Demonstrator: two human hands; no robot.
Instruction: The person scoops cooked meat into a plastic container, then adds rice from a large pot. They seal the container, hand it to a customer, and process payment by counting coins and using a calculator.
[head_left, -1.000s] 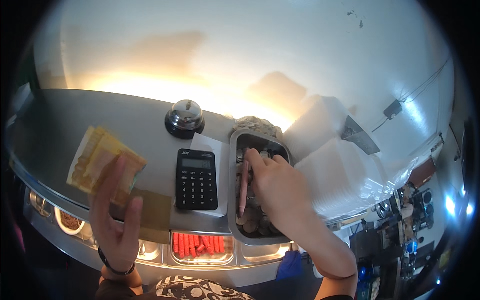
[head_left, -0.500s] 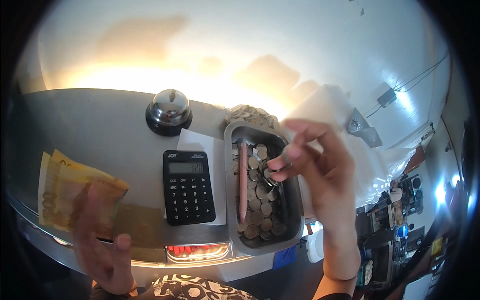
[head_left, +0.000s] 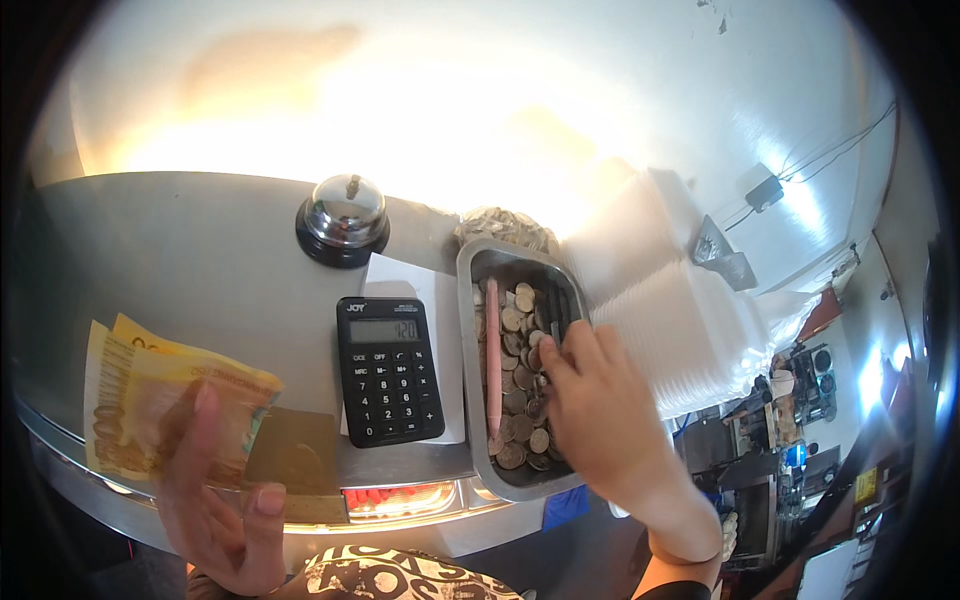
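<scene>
At eight o'clock, yellow banknotes (head_left: 150,385) were clamped in the left hand's (head_left: 205,508) grip. Near centre lay a black calculator (head_left: 388,372); at five, a metal tray (head_left: 515,489) of coins (head_left: 518,402). At four, the right hand (head_left: 608,422) was over them, its grip's closure unclear.

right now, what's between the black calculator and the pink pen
In the head view, left to right: a strip of white paper, the metal tray's left side, then a few coins beside the pink pen.
</scene>
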